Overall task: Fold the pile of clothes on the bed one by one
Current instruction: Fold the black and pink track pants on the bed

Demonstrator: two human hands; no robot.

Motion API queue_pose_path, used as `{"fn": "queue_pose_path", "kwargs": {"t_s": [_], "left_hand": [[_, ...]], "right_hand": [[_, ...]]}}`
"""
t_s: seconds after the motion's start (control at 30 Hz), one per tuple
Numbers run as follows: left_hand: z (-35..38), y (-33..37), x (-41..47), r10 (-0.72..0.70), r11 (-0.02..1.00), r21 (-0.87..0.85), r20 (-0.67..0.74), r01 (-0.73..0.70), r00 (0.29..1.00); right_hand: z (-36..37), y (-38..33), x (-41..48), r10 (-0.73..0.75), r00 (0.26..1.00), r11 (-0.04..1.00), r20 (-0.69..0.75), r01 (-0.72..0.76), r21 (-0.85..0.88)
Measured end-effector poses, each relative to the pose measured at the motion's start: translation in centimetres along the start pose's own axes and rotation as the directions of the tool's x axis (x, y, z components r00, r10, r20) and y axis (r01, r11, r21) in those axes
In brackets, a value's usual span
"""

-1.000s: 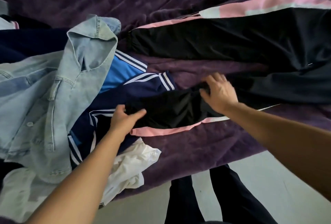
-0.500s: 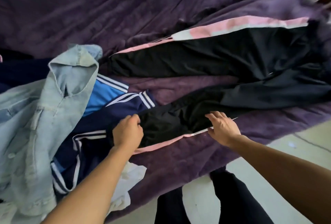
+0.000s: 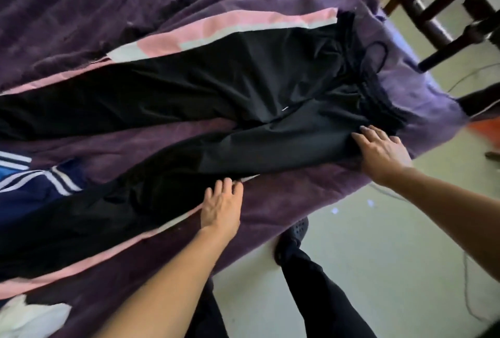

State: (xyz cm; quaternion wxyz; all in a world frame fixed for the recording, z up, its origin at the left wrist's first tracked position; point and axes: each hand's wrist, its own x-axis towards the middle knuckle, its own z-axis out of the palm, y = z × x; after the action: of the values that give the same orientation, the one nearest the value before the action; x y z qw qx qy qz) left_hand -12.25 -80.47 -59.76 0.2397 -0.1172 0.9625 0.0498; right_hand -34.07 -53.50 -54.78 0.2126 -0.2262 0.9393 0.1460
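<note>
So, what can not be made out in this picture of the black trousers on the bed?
Head view:
- Black track pants: both leg ends cut off by the left edge.
- Navy striped garment: mostly hidden by the left edge and the pants leg.
- White garment: cut off at the bottom-left corner, kind unclear.
- Small white mark on the pants: too small to read.
- Wooden chair: blurred, cut off by the top and right edges.

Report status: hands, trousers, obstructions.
Left hand flat on near leg; right hand flat near waistband. Black trousers spread out, unfolded. Navy jacket against near leg.
</note>
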Motion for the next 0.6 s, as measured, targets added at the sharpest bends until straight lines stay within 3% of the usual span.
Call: {"fn": "queue_pose_path", "kwargs": {"t_s": [0.1,0.2,0.3,0.4,0.47,0.6], "left_hand": [[0.6,1.2,3.2,-0.117,0.992,0.032,-0.099,0.121,0.988],[0.2,0.9,4.5,-0.22,0.975,-0.066,-0.173,0.211,0.96],[-1.0,-0.1,4.7,-0.24,0.961,-0.187,-0.208,0.202,0.948],[-2.8,0.1,2.3,-0.136,0.98,-0.172,-0.236,0.097,0.962],[-3.3,1.0,-0.6,-0.068,0.989,-0.141,-0.191,0.041,0.979],[-2.3,2.6,-4.6,-0.057,0.982,-0.169,0.15,0.082,0.987]], "right_hand": [[1.3,2.5,2.2,-0.094,0.995,0.995,-0.041,0.093,-0.025],[1.8,3.7,4.1,-0.153,0.964,0.987,-0.22,0.158,0.008],[0.8,5.2,5.6,-0.108,0.899,0.978,-0.425,0.173,0.118],[-1.3,6.7,5.9,-0.051,0.882,0.958,-0.469,0.176,0.227],[-1.9,7.7,4.7,-0.088,0.876,0.95,-0.474,0.217,0.225],[-0.4,9.7,1.0,-0.321,0.882,0.913,-0.346,0.386,0.135]]}}
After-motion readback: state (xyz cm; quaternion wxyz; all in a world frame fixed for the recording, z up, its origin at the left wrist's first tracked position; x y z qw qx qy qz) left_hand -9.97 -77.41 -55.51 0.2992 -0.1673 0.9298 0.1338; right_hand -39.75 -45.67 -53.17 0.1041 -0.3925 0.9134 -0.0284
